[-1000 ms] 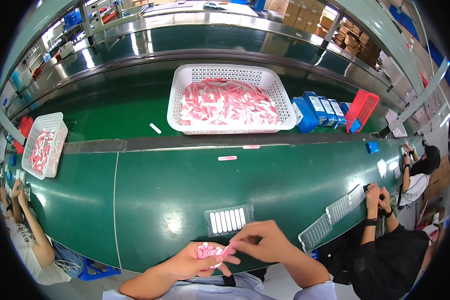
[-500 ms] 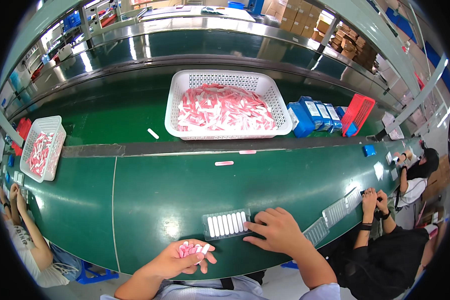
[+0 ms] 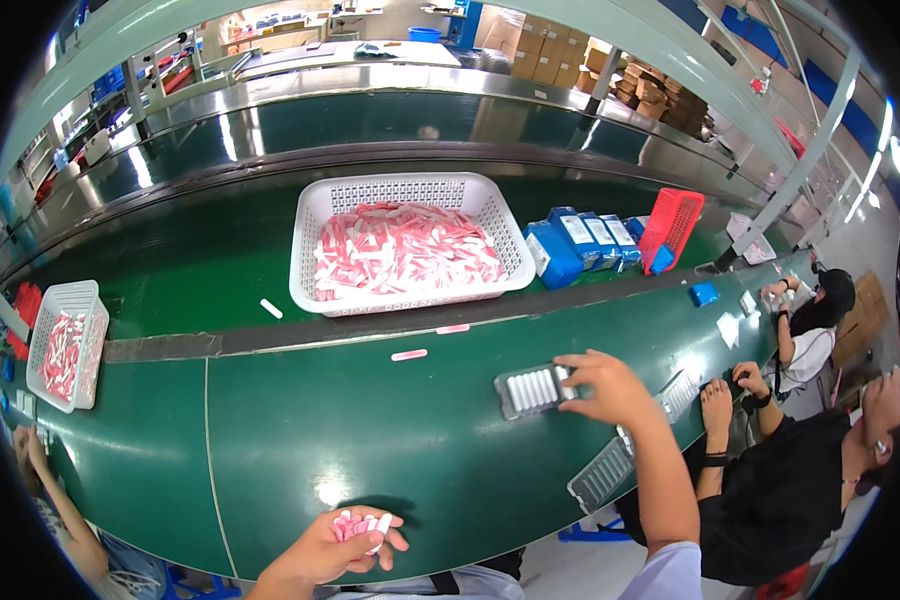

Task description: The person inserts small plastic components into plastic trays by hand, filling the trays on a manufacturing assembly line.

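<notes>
Close to the near edge, my left hand is cupped palm up, its fingers curled round a bunch of small pink and white round-ended strips that look like mini nail files. My right hand reaches out over the green table, thumb and fingers closed on the right end of a clear plastic tray. White strips lie side by side in the tray's slots. The fingers cover the tray's right end. Below my right forearm, another clear slotted tray lies on the table.
A white basket heaped with pink and white strips stands ahead, a smaller one at far left. Blue packs and a red basket stand right of it. Loose strips lie about. Co-workers' hands work at right.
My right hand has taken the filled tray by its right end and moved it away from me and to the right. My left hand still holds its bunch. The whole view has shifted.
</notes>
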The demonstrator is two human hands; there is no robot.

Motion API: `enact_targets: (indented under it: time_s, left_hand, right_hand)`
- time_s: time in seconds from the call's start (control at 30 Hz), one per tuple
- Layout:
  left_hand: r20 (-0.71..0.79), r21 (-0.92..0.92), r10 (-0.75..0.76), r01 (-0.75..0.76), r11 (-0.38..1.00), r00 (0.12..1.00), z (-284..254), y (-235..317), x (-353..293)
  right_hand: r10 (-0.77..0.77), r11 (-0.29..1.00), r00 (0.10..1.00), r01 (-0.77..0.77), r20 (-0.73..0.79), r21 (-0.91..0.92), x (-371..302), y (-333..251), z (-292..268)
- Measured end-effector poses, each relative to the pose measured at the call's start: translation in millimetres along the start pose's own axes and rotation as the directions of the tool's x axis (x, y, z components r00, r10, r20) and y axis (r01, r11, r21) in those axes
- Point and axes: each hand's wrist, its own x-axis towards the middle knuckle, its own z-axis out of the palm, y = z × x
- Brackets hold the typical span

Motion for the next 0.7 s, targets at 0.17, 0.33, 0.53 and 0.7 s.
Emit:
enact_targets:
  time_s: [0.17, 0.33, 0.53, 0.7]
  left_hand:
    - [0.077, -0.014, -0.012, 0.013, 1.0, 0.997, -15.0, -7.6, 3.5]
    - [0.052, -0.032, 0.034, -0.033, 0.999, 0.998, 5.4, -0.7, 6.8]
    - [0.055, 0.001, 0.053, -0.053, 0.999, 0.997, 10.6, 4.5, 7.7]
    - [0.058, 0.002, 0.053, -0.053, 0.999, 0.997, 11.0, 3.4, 9.5]
  right_hand:
    - [0.14, 0.989, 0.984, -0.136, -0.111, 0.05, -24.2, 37.6, -1.1]
    - [0.099, 0.994, 0.978, -0.09, -0.182, 0.057, -32.3, 45.9, 12.5]
    - [0.106, 0.994, 0.971, -0.1, -0.213, 0.038, -40.8, 61.2, 20.7]
    - [0.151, 0.977, 0.978, -0.125, -0.145, 0.176, -45.8, 61.0, 24.7]
